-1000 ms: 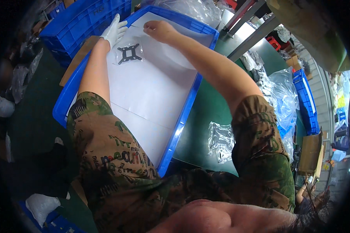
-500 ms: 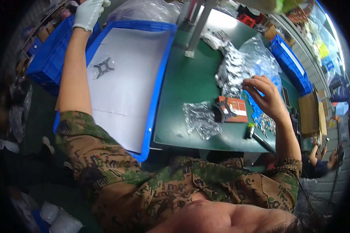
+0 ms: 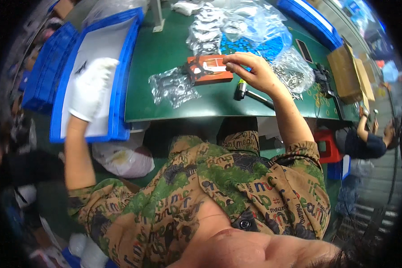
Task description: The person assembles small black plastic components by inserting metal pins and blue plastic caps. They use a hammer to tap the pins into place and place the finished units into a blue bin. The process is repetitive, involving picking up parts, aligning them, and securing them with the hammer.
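My left hand (image 3: 93, 91), in a white glove, is over the blue tray (image 3: 58, 121) lined with white sheet. It is smeared by motion, and its fingers are hard to make out. A dark part (image 3: 81, 68) shows beside the glove. My bare right hand (image 3: 254, 73) hovers at the right end of an orange box (image 3: 219, 77), thumb and fingertips drawn together; whatever is between them is too small to see. A black X-shaped bracket (image 3: 196, 70) rests on the box's left end. Left of it lie clear-bagged parts (image 3: 173, 87). A black-headed hammer (image 3: 241, 90) lies below the right hand.
Silvery bagged parts (image 3: 205, 29) lie at the back of the green table (image 3: 143, 53). Small blue pieces (image 3: 272, 47), a bag of metal screws (image 3: 295, 71), a phone (image 3: 304, 51) and a cardboard box (image 3: 347, 73) stand rightward. Another person (image 3: 366, 138) is at far right.
My gloved left hand has come back from the far left, down over the tray. My right hand stays in a similar curled pose near the orange box. The view has shifted rightward.
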`<state>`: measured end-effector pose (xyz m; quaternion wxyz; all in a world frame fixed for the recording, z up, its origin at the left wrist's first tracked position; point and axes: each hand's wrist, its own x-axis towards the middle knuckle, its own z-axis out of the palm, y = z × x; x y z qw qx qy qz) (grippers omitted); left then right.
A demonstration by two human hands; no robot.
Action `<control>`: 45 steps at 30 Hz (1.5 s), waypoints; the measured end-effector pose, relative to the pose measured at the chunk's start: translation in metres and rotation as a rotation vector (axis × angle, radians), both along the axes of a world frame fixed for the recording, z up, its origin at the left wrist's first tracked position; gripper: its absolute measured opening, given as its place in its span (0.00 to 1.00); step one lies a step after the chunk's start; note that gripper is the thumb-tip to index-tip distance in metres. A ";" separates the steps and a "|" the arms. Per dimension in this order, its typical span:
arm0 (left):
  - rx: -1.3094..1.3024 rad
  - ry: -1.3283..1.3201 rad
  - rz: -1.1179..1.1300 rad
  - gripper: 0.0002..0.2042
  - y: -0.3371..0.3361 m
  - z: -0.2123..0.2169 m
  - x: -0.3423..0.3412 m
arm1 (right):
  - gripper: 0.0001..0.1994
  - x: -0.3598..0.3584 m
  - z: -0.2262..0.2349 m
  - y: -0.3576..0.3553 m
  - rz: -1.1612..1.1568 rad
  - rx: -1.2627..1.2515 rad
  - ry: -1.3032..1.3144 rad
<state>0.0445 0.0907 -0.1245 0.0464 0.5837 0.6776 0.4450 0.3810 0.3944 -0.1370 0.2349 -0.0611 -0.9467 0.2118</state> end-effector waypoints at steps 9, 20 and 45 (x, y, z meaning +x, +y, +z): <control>0.077 -0.827 0.220 0.13 -0.051 -0.157 0.222 | 0.11 0.021 -0.015 -0.021 0.179 -0.275 0.061; -0.074 -0.659 0.407 0.13 -0.024 -0.164 0.226 | 0.11 0.035 -0.037 0.013 0.030 -0.236 0.211; -0.536 -0.272 -0.004 0.39 0.216 -0.110 0.057 | 0.07 0.167 -0.078 0.025 -0.456 0.196 -0.043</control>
